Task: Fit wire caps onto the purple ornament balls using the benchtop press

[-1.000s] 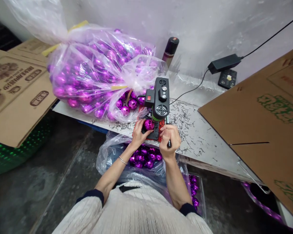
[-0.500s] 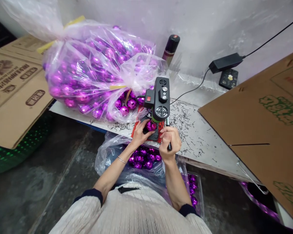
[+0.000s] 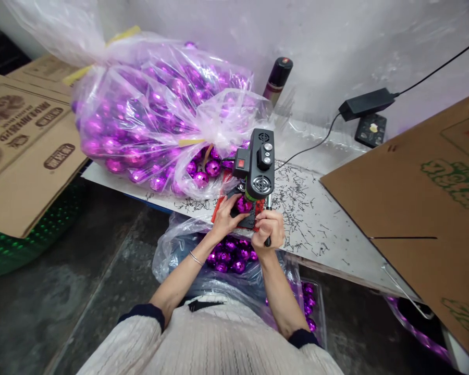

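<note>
A small black bench machine (image 3: 259,165) with a red switch stands on the white worktop (image 3: 320,224). My left hand (image 3: 226,217) holds a shiny purple ball (image 3: 243,204) under the machine's head, fingers curled round it. My right hand (image 3: 269,228) is closed round the machine's dark lever handle (image 3: 268,219) just to the right of the ball. A red and black base plate (image 3: 254,214) lies under the ball.
A big clear bag of purple balls (image 3: 156,120) fills the worktop's left. A second open bag of purple balls (image 3: 229,254) sits below the worktop edge. Cardboard sheets lie left (image 3: 19,151) and right (image 3: 426,208). A dark bottle (image 3: 278,79), power adapter (image 3: 365,102) and metal swarf lie behind.
The ball in my left hand has slid further in under the machine's head. My right hand on the lever has come down and slightly left. The view has shifted a little.
</note>
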The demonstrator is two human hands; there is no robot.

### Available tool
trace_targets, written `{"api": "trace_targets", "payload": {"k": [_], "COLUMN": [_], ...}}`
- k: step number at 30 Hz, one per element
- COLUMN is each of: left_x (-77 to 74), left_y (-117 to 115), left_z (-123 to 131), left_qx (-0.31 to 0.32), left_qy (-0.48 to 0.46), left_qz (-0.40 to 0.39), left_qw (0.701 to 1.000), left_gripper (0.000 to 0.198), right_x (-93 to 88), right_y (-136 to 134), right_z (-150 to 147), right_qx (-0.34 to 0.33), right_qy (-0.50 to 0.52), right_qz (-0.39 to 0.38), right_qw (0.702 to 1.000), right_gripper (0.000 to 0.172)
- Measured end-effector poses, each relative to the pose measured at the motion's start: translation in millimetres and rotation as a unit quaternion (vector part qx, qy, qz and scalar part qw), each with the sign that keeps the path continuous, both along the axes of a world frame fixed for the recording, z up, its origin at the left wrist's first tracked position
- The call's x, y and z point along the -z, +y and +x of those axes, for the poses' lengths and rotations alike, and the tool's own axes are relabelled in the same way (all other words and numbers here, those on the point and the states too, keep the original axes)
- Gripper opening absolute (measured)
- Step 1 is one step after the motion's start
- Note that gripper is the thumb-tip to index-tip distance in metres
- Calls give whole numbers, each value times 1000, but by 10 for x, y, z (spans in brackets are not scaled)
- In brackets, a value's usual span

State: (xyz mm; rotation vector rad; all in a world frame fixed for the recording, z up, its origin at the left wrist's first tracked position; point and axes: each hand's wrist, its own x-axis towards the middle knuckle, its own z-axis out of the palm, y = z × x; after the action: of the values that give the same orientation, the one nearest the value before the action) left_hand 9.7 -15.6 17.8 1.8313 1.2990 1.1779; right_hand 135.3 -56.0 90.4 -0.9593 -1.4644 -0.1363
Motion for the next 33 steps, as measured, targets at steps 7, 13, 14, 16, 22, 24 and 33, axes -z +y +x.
{"api": "trace_targets", "payload": {"k": [7,13,14,16,22,24,33], "left_x": [-9,-6,-5,-9,-39,-17,86], "left_y": [18,23,23,31,16,-119,-727], "left_z": [1,-12,-11,-5,-29,-113,-604], "left_qx": [2,4,2,1,9,21,50], "left_qy": [-4,-7,-8,-12,-11,14,161], "left_qz": [0,5,8,13,40,88,166], "left_qw": [1000,1000,1000,1000,999,996,972], "left_gripper": [60,59,59,59,61,62,75], "right_x": [43,73,71,21,-523,-671,-482], "right_y": [29,46,50,53,6,-12,-51], "right_z": [-27,-53,-53,-50,-38,-36,-54], "right_qx": [7,-1,-7,-13,5,3,7], "right_qy": [7,10,2,-4,30,32,12], "right_qz": [11,17,25,29,-42,-66,-42], "right_qw": [1000,1000,1000,999,999,997,999], "right_gripper": [31,30,30,31,34,34,31]}}
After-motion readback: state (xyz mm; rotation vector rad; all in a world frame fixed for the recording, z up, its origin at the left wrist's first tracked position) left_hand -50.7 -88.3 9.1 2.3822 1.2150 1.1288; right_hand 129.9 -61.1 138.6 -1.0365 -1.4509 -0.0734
